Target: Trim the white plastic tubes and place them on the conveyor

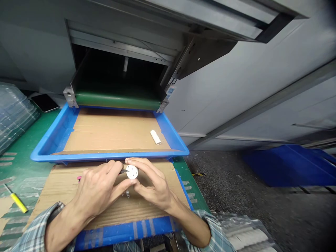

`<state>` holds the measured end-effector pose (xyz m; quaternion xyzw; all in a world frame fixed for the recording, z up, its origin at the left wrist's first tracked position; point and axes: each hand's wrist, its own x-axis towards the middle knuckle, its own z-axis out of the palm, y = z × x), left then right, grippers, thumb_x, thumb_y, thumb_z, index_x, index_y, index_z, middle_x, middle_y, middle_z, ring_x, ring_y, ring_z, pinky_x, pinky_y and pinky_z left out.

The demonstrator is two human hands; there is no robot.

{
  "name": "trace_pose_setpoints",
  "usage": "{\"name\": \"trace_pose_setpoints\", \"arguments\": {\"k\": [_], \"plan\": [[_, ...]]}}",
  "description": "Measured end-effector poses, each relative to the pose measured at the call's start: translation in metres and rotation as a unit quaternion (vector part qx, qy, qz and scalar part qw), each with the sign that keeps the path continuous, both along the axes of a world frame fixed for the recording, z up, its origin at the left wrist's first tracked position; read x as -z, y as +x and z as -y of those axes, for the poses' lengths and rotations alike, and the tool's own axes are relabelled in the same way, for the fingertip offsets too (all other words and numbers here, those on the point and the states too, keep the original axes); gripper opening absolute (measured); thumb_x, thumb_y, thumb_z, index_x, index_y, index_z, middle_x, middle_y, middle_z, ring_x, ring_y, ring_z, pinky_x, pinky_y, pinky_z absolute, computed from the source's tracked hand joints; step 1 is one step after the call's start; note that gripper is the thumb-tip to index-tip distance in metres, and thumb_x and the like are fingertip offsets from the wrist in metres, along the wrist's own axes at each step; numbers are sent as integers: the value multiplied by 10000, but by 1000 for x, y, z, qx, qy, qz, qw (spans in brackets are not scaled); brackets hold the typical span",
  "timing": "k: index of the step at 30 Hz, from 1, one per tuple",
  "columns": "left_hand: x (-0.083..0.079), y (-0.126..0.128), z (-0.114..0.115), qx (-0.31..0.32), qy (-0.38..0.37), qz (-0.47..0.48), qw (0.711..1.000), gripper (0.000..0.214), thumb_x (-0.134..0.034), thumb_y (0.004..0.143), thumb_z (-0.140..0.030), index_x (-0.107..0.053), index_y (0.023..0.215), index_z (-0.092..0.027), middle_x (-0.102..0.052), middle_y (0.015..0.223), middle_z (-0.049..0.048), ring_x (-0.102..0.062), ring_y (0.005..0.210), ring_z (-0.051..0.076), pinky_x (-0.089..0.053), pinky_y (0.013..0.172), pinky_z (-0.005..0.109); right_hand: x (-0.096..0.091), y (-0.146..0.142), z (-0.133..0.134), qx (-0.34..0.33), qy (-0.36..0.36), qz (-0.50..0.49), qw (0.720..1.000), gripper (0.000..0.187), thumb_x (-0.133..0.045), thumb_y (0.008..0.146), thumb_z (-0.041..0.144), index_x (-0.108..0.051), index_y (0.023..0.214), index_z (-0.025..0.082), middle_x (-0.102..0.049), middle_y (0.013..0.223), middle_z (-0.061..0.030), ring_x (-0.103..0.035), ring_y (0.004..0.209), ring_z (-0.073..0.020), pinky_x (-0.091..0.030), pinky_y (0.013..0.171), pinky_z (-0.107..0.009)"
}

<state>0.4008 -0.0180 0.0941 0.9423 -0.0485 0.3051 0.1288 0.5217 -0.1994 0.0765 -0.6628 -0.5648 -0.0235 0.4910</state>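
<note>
Carefully, the right hand pinches a round white disc between thumb and fingers, while the left hand closes around a small screwdriver, its long axis running left to right, tip at the disc's left edge, above a cardboard sheet.

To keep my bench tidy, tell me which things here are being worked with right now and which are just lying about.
Being worked with: left hand holding a pink-handled tool; right hand holding a white round disc.

Lying about: white cylinder in the blue tray; yellow-handled tool; phone; clear plastic trays.
</note>
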Motion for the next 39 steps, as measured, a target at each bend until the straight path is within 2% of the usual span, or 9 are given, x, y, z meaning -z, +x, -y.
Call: {"name": "trace_pose_setpoints", "arguments": {"k": [7, 13, 20, 23, 25, 29, 32, 35, 39], "plan": [[0, 3, 0, -15, 36, 1, 999, 428, -371, 1147, -484, -505, 832, -228, -601, 654, -42, -608, 505, 133, -326, 478, 291, 0, 0, -1, 19, 17, 25, 999, 527, -680, 983, 87, -584, 1478, 240, -715, 1374, -128, -694, 1292, -255, -597, 1136, -455], [2, 2, 2, 16, 18, 14, 1000, 391, -372, 1159, -393, -526, 837, -231, -591, 641, -50, -566, 466, 129, -297, 470, 311, 2, 0, -1, 28, 9, 21, 999, 501, -671, 994, 101, -583, 1467, 242, -723, 1376, -133, -713, 1278, -270, -626, 1096, -471], [7, -1, -3, 33, 1, 39, 999, 246, -503, 1125, -341, -623, 964, -199, -649, 720, -19, -620, 574, 147, -377, 564, 303, 4, -6, -3, -13, 10, -105, 994, 529, -643, 955, 110, -485, 1442, 243, -735, 1335, -118, -759, 1198, -227, -642, 1047, -384], [7, 1, -2, 32, 32, 59, 997, 253, -521, 1118, -332, -609, 917, -205, -604, 687, -24, -562, 554, 151, -363, 565, 316, 4, -6, -5, -34, -12, -121, 992, 505, -662, 966, 117, -504, 1428, 250, -731, 1351, -110, -748, 1212, -226, -631, 1054, -388], [6, 2, -2, 34, 49, 76, 995, 268, -551, 1104, -335, -587, 872, -205, -567, 676, -18, -524, 571, 163, -368, 580, 323, 4, -4, -5, -31, 16, -122, 992, 459, -704, 981, 143, -561, 1399, 266, -731, 1340, -91, -733, 1231, -222, -614, 1078, -398], [5, 3, -3, 38, 35, 88, 995, 191, -497, 1115, -251, -642, 1140, -128, -630, 822, 43, -540, 723, 193, -444, 694, 318, 3, 0, -4, 0, 72, -109, 991, 344, -747, 1000, 230, -676, 1328, 302, -719, 1285, -71, -710, 1218, -216, -598, 1092, -420], [5, 3, -4, 27, 22, 79, 996, 322, -448, 1119, -164, -578, 1410, -120, -590, 839, 26, -518, 726, 173, -449, 706, 286, 3, 0, -2, 14, 66, -108, 992, 393, -728, 1008, 228, -651, 1386, 310, -732, 1284, -71, -711, 1206, -223, -605, 1082, -437], [3, 2, -4, 29, 0, 67, 997, 377, -437, 1136, -212, -546, 1493, -155, -538, 828, 3, -513, 697, 145, -438, 667, 253, 4, -2, -1, 29, 72, -109, 991, 420, -719, 994, 216, -612, 1396, 276, -748, 1251, -76, -731, 1163, -219, -628, 1037, -403], [2, -1, -3, 46, -27, 60, 997, 385, -450, 1135, -214, -552, 1504, -175, -599, 900, 25, -551, 769, 153, -451, 717, 267, 4, -2, -2, 31, 77, -78, 993, 400, -692, 978, 167, -610, 1360, 254, -747, 1263, -87, -731, 1183, -222, -640, 1027, -395]]}}
